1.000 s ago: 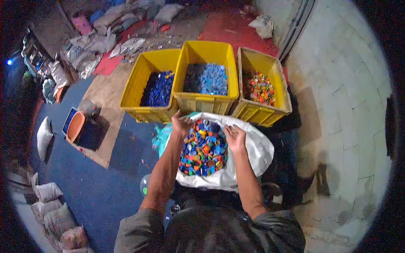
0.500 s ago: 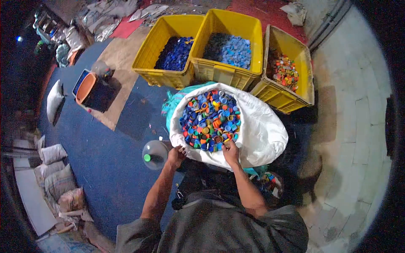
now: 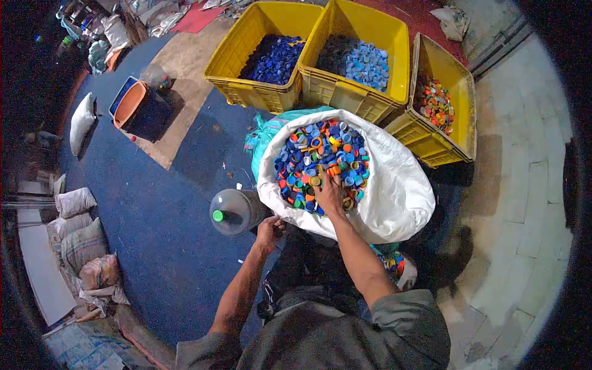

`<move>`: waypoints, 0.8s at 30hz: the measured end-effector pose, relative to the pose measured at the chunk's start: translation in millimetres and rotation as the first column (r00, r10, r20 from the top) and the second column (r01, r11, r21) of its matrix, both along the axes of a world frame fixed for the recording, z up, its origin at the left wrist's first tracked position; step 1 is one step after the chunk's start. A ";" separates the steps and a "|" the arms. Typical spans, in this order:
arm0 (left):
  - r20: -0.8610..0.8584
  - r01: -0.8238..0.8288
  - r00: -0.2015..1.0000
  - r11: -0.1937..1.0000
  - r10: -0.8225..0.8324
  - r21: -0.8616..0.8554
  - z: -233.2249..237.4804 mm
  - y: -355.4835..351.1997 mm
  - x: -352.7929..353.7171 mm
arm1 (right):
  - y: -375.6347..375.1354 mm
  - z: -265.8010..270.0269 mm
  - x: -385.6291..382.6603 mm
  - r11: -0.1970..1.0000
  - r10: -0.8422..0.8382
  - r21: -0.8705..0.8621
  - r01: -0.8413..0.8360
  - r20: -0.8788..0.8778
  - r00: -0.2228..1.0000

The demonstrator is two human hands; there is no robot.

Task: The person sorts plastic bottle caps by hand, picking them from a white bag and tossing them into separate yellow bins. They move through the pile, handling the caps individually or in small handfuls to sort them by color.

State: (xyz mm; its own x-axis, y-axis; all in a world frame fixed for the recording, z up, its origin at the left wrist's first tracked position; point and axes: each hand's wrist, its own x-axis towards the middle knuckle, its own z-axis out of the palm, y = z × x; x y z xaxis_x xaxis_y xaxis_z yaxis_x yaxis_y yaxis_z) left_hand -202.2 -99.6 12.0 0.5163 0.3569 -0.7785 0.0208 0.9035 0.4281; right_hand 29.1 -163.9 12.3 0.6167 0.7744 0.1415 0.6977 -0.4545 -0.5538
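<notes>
A white sack (image 3: 394,185) full of mixed coloured bottle caps (image 3: 317,157) stands in front of me with its mouth rolled back. My right hand (image 3: 330,194) reaches over the rim, fingers spread apart and touching the caps; no cap is plainly gripped. At the sack's lower left edge, my left hand (image 3: 270,232) is closed with curled fingers. Whether it pinches anything there is hidden. Just left of that hand lies a large clear plastic jug (image 3: 237,213) with a green cap.
Behind the sack stand yellow crates of dark blue caps (image 3: 262,86), light blue caps (image 3: 394,86) and mixed orange caps (image 3: 465,111). A teal sack (image 3: 265,132) adjoins the white one. An orange tub (image 3: 131,105) sits farther left. Stuffed sacks (image 3: 86,240) line the left side.
My right hand has moved from the sack's rim forward onto the caps. My left hand has shifted slightly right and down along the rim. The view has shifted slightly.
</notes>
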 end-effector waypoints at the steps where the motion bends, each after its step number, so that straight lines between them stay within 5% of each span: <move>1: -0.034 -0.001 0.999 1.000 0.001 0.012 6.0 0.4 3.8 | 3.2 -1.0 -0.1 1.000 -0.003 -0.009 0.004 0.040 0.999; 9: 0.008 -0.076 0.997 0.993 0.076 0.094 -19.2 -1.5 2.0 | 11.8 -20.4 -0.8 0.990 -0.034 -0.134 0.045 0.088 0.996; 14: -0.204 0.056 0.979 0.969 -0.006 0.242 -8.4 4.7 18.3 | 9.0 -12.0 -3.6 0.995 -0.017 -0.098 0.022 0.049 0.999; 17: -0.226 0.112 0.974 0.922 -0.027 0.371 -10.5 10.8 30.1 | 3.4 -18.1 -4.5 0.996 -0.094 -0.007 0.094 -0.151 0.984; 18: -0.219 0.122 0.975 0.899 -0.029 0.420 -8.1 11.3 34.6 | -0.8 -16.6 -4.2 0.991 -0.083 0.095 0.092 -0.088 0.993; 21: -0.208 0.135 0.978 0.865 -0.036 0.484 1.5 12.2 48.8 | -12.6 -12.2 -5.5 0.939 -0.213 0.109 0.326 -0.560 0.801; 24: -0.273 0.230 0.960 0.729 -0.061 0.645 -6.0 12.4 65.5 | -27.1 -6.1 -7.0 0.874 -0.174 0.258 0.412 -0.626 0.760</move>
